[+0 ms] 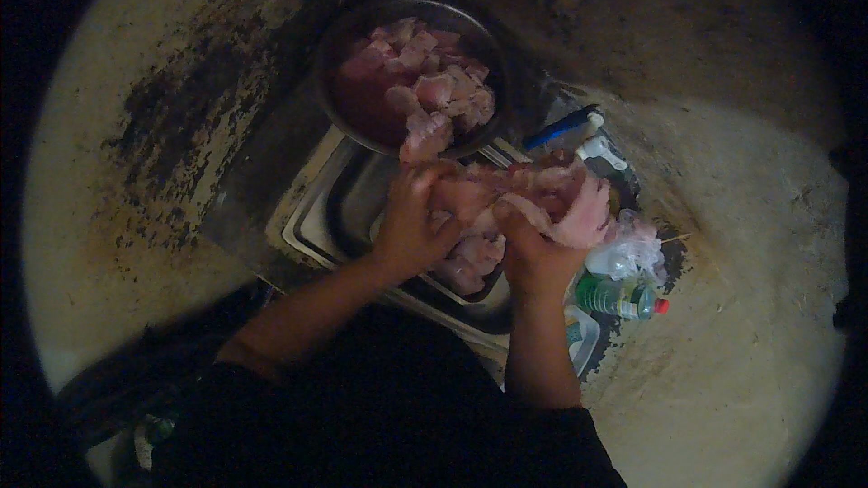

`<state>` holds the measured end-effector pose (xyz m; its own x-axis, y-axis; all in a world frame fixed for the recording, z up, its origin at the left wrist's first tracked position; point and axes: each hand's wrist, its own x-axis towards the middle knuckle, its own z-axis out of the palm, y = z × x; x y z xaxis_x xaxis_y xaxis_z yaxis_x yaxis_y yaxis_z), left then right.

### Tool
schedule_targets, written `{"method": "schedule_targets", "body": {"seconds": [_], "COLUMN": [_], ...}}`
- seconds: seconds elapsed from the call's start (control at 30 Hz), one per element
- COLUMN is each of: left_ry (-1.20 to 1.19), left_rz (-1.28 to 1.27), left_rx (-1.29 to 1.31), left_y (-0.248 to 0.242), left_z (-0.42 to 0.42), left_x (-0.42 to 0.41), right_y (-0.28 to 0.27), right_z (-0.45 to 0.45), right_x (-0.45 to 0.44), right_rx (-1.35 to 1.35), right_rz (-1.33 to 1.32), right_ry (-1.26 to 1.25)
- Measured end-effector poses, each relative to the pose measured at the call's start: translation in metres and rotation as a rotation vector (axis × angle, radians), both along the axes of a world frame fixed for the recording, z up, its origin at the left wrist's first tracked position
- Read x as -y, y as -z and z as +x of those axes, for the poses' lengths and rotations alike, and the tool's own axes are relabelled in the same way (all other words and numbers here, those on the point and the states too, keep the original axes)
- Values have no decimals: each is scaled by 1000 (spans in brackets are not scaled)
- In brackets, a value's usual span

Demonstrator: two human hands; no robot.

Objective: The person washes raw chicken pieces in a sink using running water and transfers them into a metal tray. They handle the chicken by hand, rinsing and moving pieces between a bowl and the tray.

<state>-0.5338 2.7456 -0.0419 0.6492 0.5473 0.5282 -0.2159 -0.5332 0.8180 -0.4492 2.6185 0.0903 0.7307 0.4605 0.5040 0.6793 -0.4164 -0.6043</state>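
Observation:
Raw meat (586, 210), pale pink with loose skin or fat, is gripped in both of my hands above a stainless steel sink (359, 183). My left hand (413, 217) holds the piece from its left side, fingers curled over it. On the other side, my right hand (542, 254) grasps it with the thumb lying over a pale flap. Below and between the hands, more raw meat (471, 264) shows over the basin. A large round metal bowl (352, 132) stands beyond, with cut meat chunks (434, 74) in reddish liquid. One strip (427, 135) overlaps the bowl's near rim.
Right of the sink lie a blue-handled brush (559, 129), a white plastic item (603, 151), a crumpled plastic bag (630, 251) and a green bottle with red cap (620, 299). A clear plastic container (584, 342) sits nearer me. Stained walls (732, 217) close in around the sink.

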Motion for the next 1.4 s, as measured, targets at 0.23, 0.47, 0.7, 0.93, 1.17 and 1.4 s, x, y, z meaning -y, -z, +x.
{"method": "schedule_targets", "body": {"seconds": [0.23, 0.47, 0.7, 0.93, 1.17, 1.4], "left_ry": [-146, -108, 29, 77, 67, 199], "left_rz": [85, 79, 34, -352, -949, -26], "left_rx": [69, 22, 4, -40, -178, -1155], "left_y": [17, 29, 22, 54, 136, 170], "left_z": [-4, -5, -12, 1, -5, -18], "left_x": [6, 17, 18, 36, 8, -37], "right_y": [-17, -6, -13, 6, 139, 249], "right_z": [-3, -8, -10, 5, 17, 61], "right_x": [10, 20, 29, 26, 14, 11], "right_rx": [-295, -474, -288, -516, -959, 104], "right_rz": [629, 623, 756, 756, 725, -339], "right_ry": [-259, -217, -356, -323, -332, -154]}}
